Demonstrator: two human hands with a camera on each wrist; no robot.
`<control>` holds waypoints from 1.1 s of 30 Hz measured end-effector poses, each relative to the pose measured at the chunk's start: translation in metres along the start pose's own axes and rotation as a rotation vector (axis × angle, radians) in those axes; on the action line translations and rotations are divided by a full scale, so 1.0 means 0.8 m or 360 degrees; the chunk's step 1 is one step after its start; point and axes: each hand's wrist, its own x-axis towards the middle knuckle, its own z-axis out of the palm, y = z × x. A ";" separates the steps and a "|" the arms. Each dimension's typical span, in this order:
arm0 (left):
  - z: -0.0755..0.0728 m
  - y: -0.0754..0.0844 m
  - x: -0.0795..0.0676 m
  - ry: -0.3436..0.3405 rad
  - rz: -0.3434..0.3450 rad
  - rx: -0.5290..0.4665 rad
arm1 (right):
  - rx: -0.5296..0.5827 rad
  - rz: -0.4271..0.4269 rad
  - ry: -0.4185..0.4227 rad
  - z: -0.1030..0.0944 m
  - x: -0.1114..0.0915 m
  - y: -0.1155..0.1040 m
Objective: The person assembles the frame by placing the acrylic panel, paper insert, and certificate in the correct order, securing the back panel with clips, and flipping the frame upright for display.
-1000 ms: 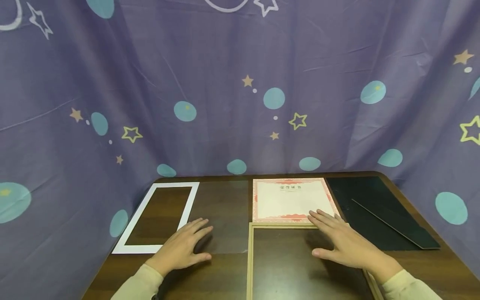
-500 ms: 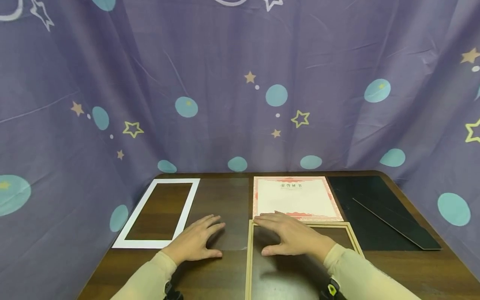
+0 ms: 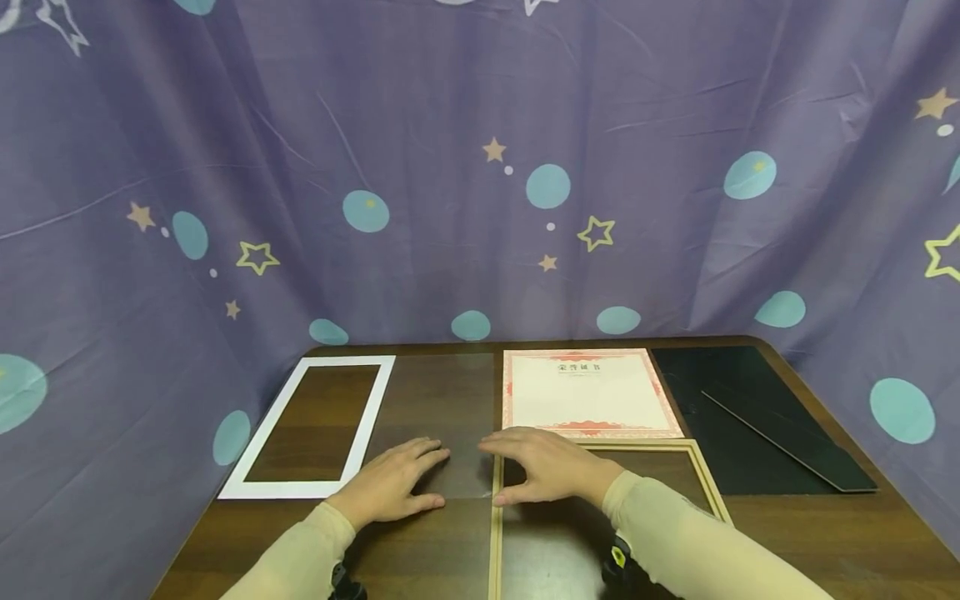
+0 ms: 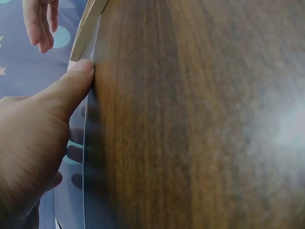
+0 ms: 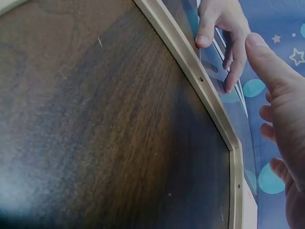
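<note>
My left hand [image 3: 390, 483] is over the near left part of a clear plastic sheet [image 3: 450, 392], fingers extended and relaxed. In the left wrist view its thumb lies at the sheet's near edge, and the fingers show as reflections in the sheet. My right hand [image 3: 551, 467] hovers across the upper left corner of a light wooden picture frame [image 3: 708, 475], hiding that corner. Its fingers reach toward the sheet's right edge, and no object is in its grasp. In the right wrist view, the frame's grooved inner side [image 5: 190, 71] shows below both hands.
Left of the sheet lies a white mat border [image 3: 367, 425]. A certificate [image 3: 588, 400] with a red patterned edge sits behind the frame. At right is a black backing board [image 3: 727, 367] with a stand leg [image 3: 795, 442]. A patterned curtain [image 3: 420, 275] closes off the table's [image 3: 825, 542] back.
My right hand has moved left, from the frame's upper right corner to its upper left corner beside the sheet. My left hand has shifted slightly right over the sheet.
</note>
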 end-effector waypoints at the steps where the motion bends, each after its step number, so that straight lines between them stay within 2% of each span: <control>1: -0.001 0.000 0.001 0.0004 0.0008 0.0004 | 0.0005 0.0002 -0.0004 0.001 0.001 0.001; 11: -0.002 0.000 0.004 0.0042 0.0087 0.0095 | 0.0012 0.0026 -0.0064 0.016 0.014 0.003; 16: 0.001 0.002 0.004 0.0145 0.0222 0.0227 | 0.0005 -0.0013 -0.0123 0.020 0.025 -0.004; 21: 0.004 0.007 0.005 0.0246 0.0350 0.0340 | -0.0019 0.0016 -0.0191 0.029 0.032 -0.007; 33: 0.012 0.006 0.005 0.0463 0.0463 0.0292 | 0.0039 0.0075 -0.0185 0.042 0.037 -0.002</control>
